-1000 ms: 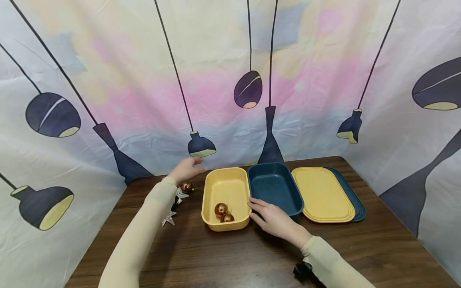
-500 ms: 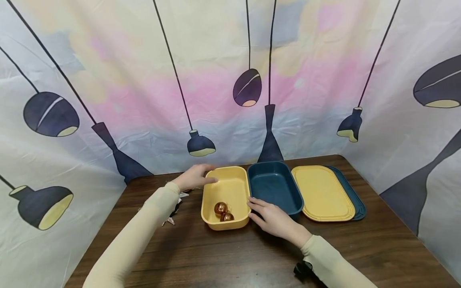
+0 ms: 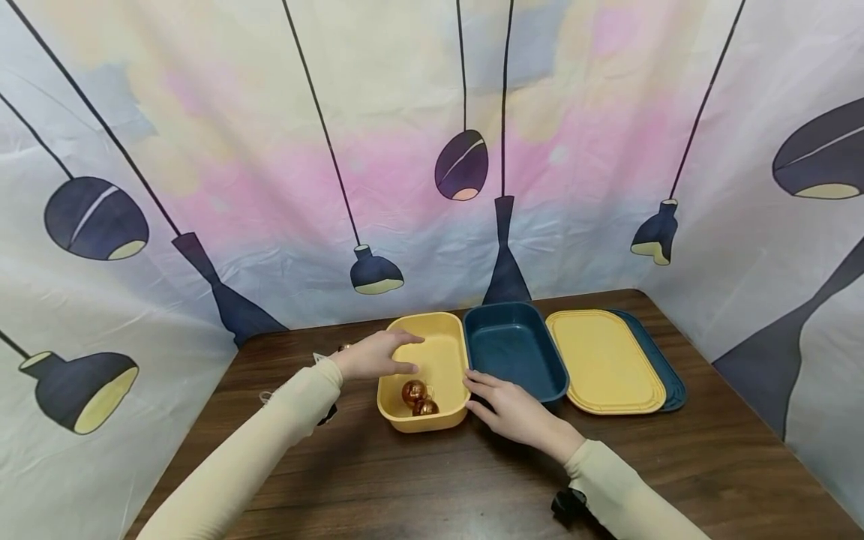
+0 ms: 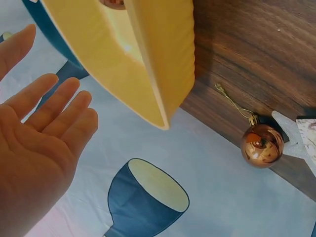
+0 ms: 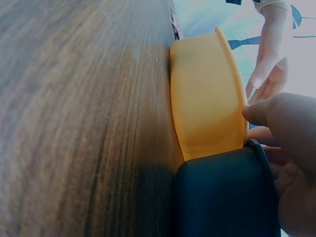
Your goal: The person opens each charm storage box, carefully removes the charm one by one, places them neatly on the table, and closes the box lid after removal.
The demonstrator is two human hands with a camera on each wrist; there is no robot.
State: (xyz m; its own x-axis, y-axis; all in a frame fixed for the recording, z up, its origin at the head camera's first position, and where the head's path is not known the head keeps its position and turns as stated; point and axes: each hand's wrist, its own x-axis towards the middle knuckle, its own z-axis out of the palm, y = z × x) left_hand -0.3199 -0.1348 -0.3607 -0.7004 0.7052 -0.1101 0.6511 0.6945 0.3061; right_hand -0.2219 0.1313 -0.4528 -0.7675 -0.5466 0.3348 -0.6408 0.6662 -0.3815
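A yellow plastic box [image 3: 442, 352] stands on the table with two shiny copper Christmas balls [image 3: 413, 391] inside, near its front end. My left hand [image 3: 378, 356] hovers over the box's left rim, fingers spread; the left wrist view shows its palm [image 4: 44, 138] with nothing in it. My right hand [image 3: 516, 412] rests its fingertips on the box's right rim, where a blue box [image 3: 513, 341] adjoins it. In the right wrist view, the thumb of the right hand [image 5: 296, 143] touches the yellow rim. Another copper ball [image 4: 262, 145] with a gold string lies left of the box.
A silvery star [image 4: 291, 131] lies beside the loose ball, partly hidden by the left arm in the head view. Right of the blue box, a yellow lid [image 3: 604, 360] overlaps a blue lid [image 3: 664, 375]. A printed cloth [image 3: 432, 165] hangs behind the table.
My left hand has moved right and nearer, from beside the yellow box's far left corner to over its inside. The right hand stays on the rim. Both balls in the box look unmoved.
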